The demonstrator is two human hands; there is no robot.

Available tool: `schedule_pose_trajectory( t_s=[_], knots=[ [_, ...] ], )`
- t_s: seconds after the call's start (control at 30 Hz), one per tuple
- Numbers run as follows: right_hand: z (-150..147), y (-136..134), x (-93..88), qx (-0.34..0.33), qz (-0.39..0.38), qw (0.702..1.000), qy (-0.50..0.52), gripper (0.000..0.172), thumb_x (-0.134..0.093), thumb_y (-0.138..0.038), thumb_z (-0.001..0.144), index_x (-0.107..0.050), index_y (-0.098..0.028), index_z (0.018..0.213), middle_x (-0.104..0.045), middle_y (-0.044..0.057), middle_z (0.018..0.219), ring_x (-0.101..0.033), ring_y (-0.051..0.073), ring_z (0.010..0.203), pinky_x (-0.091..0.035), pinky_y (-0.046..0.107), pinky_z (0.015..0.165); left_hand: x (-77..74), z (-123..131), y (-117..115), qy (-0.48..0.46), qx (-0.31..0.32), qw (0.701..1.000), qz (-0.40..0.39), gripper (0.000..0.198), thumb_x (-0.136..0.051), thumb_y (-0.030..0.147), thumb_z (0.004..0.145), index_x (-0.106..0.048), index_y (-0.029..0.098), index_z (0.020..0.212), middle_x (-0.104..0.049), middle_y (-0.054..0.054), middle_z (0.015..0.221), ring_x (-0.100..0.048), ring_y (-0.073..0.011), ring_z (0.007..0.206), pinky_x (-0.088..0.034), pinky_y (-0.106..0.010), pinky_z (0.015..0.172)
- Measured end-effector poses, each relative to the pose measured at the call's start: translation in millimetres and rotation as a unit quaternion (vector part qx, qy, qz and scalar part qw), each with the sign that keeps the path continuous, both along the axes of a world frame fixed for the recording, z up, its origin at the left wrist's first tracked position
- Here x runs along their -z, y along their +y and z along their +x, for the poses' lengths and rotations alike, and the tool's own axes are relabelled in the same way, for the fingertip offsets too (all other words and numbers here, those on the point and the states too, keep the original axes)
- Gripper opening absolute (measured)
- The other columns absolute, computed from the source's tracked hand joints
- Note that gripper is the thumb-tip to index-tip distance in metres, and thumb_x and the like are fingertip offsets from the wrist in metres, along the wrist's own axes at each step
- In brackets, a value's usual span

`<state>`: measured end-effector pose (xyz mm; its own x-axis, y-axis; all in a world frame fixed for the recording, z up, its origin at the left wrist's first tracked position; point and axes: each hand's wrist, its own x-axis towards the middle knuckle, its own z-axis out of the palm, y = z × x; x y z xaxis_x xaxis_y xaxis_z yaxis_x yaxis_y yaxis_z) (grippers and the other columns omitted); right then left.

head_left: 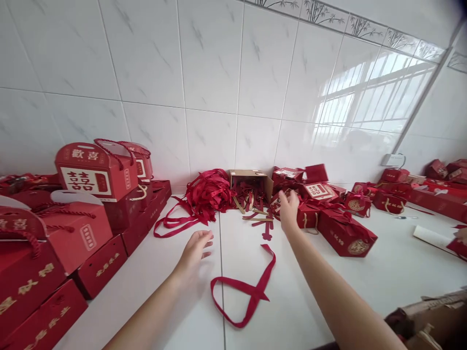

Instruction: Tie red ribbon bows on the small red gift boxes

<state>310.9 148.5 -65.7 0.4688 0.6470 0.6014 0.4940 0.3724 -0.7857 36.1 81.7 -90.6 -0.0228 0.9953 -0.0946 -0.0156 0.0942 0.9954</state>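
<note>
My left hand (193, 250) hovers over the white tiled floor (175, 291), fingers apart, holding nothing. A crossed loop of red ribbon (248, 291) lies just to its right. My right hand (288, 210) reaches farther out, fingers spread, beside a small red gift box (308, 216) and some loose red and tan strips (260, 218). It holds nothing that I can see. A heap of red ribbons (206, 194) and a tipped brown carton (251, 182) lie beyond both hands, against the wall.
Stacked red gift boxes with rope handles (95, 170) fill the left side. More red boxes (346, 236) sit to the right and along the far right wall (438, 194). A white roll (432, 237) and a cardboard box edge (434, 316) lie at right.
</note>
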Motion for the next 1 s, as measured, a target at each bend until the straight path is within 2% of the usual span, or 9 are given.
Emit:
schedule_pose_trajectory(
  t_s=[0.07,0.13,0.23,0.33,0.43,0.53,0.67,0.8,1.0],
  knots=[
    [-27,-9,36.7,-0.054,-0.049,0.997,-0.004,0.042,-0.051,-0.052,0.078,-0.064,-0.019,0.1,-0.055,0.012,0.11,-0.052,0.027,0.108,-0.044,0.043,0.089,4.6,-1,0,0.036,0.014,0.999,0.011,0.03,-0.058,0.048,0.072,-0.05,0.02,0.08,-0.057,-0.005,0.097,-0.056,-0.0216,0.097,-0.043,-0.032,0.077],
    [-47,-20,56.1,-0.141,-0.097,0.985,-0.029,0.034,-0.063,-0.048,0.069,-0.068,-0.02,0.086,-0.06,0.009,0.1,-0.058,0.026,0.097,-0.047,0.042,0.084,10.8,-1,-1,0.111,0.064,0.991,0.041,0.028,-0.06,0.045,0.07,-0.05,0.02,0.077,-0.056,-0.004,0.088,-0.055,-0.0208,0.089,-0.042,-0.032,0.075],
    [-62,-41,58.9,-0.297,-0.183,0.931,-0.107,0.031,-0.065,-0.048,0.069,-0.069,-0.02,0.08,-0.062,0.006,0.091,-0.06,0.019,0.076,-0.049,0.036,0.071,19.6,-1,-6,0.281,0.174,0.94,0.084,0.036,-0.072,0.047,0.057,-0.057,0.021,0.078,-0.055,-0.005,0.09,-0.052,-0.0254,0.091,-0.04,-0.036,0.08],
    [-70,-59,51.6,-0.373,-0.234,0.872,-0.216,0.037,-0.069,-0.053,0.065,-0.067,-0.02,0.082,-0.059,0.006,0.092,-0.057,0.02,0.079,-0.048,0.035,0.072,24.2,0,-12,0.383,0.23,0.889,0.1,0.033,-0.076,0.047,0.05,-0.061,0.023,0.067,-0.053,-0.005,0.088,-0.047,-0.0314,0.098,-0.035,-0.041,0.086],
    [-83,-71,53.4,-0.399,-0.239,0.844,-0.268,0.042,-0.076,-0.051,0.058,-0.064,-0.022,0.086,-0.056,0.006,0.094,-0.054,0.022,0.086,-0.046,0.034,0.073,24.0,1,-15,0.32,0.232,0.913,0.096,0.026,-0.072,0.04,0.057,-0.054,0.021,0.055,-0.053,-0.004,0.075,-0.048,-0.028,0.088,-0.035,-0.04,0.082],
    [-98,-76,62.3,-0.403,-0.239,0.846,-0.253,0.032,-0.069,-0.05,0.067,-0.061,-0.021,0.078,-0.055,0.004,0.088,-0.053,0.019,0.078,-0.044,0.031,0.068,22.0,2,-12,0.241,0.207,0.945,0.08,0.026,-0.062,0.041,0.068,-0.048,0.02,0.061,-0.051,-0.001,0.066,-0.048,-0.019,0.068,-0.037,-0.034,0.069],
    [-104,-75,62.5,-0.443,-0.299,0.833,-0.143,0.036,-0.059,-0.053,0.076,-0.054,-0.018,0.068,-0.049,-0.002,0.064,-0.04,0.011,0.054,-0.033,0.025,0.051,19.2,4,-6,0.14,0.194,0.97,0.047,0.029,-0.057,0.045,0.074,-0.044,0.019,0.073,-0.05,0.002,0.061,-0.048,-0.0126,0.056,-0.038,-0.028,0.058],
    [-92,-73,48.4,-0.52,-0.319,0.792,-0.014,0.043,-0.056,-0.057,0.078,-0.056,-0.016,0.066,-0.052,-0.001,0.059,-0.043,0.01,0.054,-0.035,0.025,0.055,14.3,0,-2,0.043,0.184,0.982,0.011,0.033,-0.061,0.046,0.073,-0.043,0.019,0.08,-0.042,0.007,0.057,-0.041,-0.0069,0.048,-0.039,-0.024,0.055],
    [-75,-66,45.5,-0.519,-0.314,0.775,0.176,0.042,-0.059,-0.056,0.077,-0.054,-0.016,0.064,-0.044,-0.005,0.05,-0.04,0.007,0.048,-0.032,0.023,0.053,8.1,-9,7,-0.034,0.174,0.983,-0.039,0.035,-0.065,0.043,0.071,-0.043,0.018,0.078,-0.031,0.009,0.06,-0.021,-0.0014,0.043,-0.016,-0.018,0.042]
  ],
)
